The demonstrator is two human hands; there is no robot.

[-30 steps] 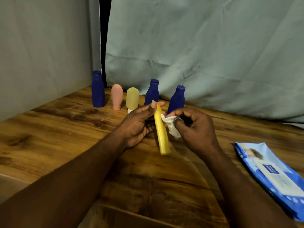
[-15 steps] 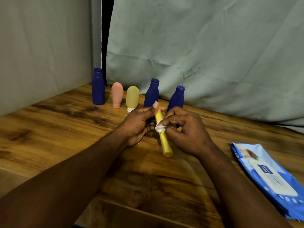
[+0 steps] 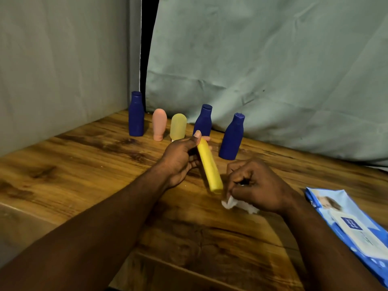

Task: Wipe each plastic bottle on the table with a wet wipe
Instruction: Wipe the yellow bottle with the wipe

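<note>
My left hand (image 3: pixel 180 158) grips the upper end of a slim yellow bottle (image 3: pixel 210 168), which slants down toward me above the wooden table (image 3: pixel 84 169). My right hand (image 3: pixel 256 183) is closed on a crumpled white wet wipe (image 3: pixel 235 203), just right of and below the bottle's lower end, apart from it. Standing at the back are three dark blue bottles (image 3: pixel 136 114) (image 3: pixel 203 120) (image 3: pixel 232 137), a pink bottle (image 3: pixel 159 124) and a pale yellow-green bottle (image 3: pixel 178 127).
A blue pack of wet wipes (image 3: pixel 348 225) lies at the right edge of the table. Grey-green cloth (image 3: pixel 262 70) hangs behind the bottles and on the left. The table's front edge runs below my forearms.
My right hand has drawn the wipe down the yellow bottle and off its lower end, toward me and to the right. The left hand keeps holding the bottle's top.
</note>
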